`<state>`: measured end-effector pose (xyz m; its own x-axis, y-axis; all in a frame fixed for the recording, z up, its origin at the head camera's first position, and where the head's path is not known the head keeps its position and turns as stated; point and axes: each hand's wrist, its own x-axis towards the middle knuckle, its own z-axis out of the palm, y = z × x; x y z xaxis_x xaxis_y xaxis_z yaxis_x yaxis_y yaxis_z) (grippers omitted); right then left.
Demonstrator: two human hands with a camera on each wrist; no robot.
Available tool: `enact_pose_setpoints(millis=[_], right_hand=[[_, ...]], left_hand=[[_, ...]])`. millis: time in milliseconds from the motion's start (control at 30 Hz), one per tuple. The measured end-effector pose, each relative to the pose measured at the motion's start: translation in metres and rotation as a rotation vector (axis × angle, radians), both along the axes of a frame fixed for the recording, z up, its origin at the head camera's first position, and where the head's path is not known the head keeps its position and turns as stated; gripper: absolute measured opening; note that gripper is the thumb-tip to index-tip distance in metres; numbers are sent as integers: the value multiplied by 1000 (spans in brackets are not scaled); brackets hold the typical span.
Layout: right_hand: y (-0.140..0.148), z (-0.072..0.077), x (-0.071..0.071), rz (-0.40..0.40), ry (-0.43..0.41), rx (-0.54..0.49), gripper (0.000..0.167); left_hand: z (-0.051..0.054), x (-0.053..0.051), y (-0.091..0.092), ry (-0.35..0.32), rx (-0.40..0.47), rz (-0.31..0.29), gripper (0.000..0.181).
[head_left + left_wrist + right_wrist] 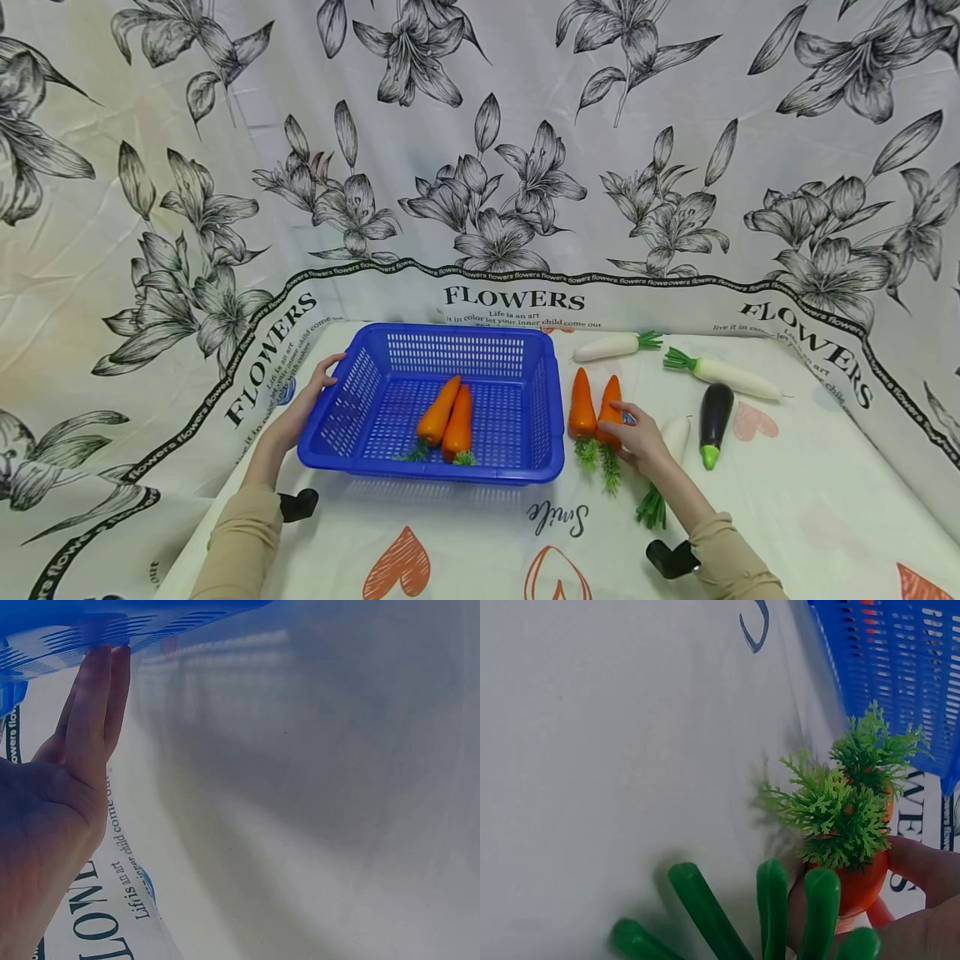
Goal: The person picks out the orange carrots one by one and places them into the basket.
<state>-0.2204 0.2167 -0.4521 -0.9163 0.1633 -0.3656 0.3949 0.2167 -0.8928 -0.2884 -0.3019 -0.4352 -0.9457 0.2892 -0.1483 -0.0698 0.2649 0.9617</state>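
My left hand (303,404) is at the left side of a blue plastic basket (551,417). In the left wrist view, its straight fingers (90,705) touch the basket's wall. Two orange carrots with green tops, one a carrot (437,412) leaning on another carrot (457,425), lie inside the basket. On the table to its right, my right hand (637,437) grips a carrot (611,392) with thumb and fingers. That carrot's leafy top (832,817) shows in the right wrist view. A further carrot (581,408) lies close beside it, left of the hand.
A white radish (677,435) lies partly behind my right hand. Farther right is a dark eggplant (717,408). Two more white radishes, one radish (606,347) and another radish (738,379), lie at the back. A flower-printed curtain (495,167) stands behind the table.
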Motion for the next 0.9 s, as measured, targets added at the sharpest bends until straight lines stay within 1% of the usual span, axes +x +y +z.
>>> enact_pose_setpoints(millis=[300, 533, 700, 900], right_hand=[[-4, 4, 2, -17, -9, 23, 58], [-6, 5, 0, -39, -25, 23, 58], [-7, 7, -1, -55, -43, 35, 58], [-8, 7, -1, -55, -33, 41, 58]], left_hand=[[1, 1, 1, -2, -9, 6, 55], [2, 2, 1, 7, -8, 4, 55], [1, 1, 0, 2, -1, 5, 55], [-1, 0, 0, 1, 3, 6, 54]])
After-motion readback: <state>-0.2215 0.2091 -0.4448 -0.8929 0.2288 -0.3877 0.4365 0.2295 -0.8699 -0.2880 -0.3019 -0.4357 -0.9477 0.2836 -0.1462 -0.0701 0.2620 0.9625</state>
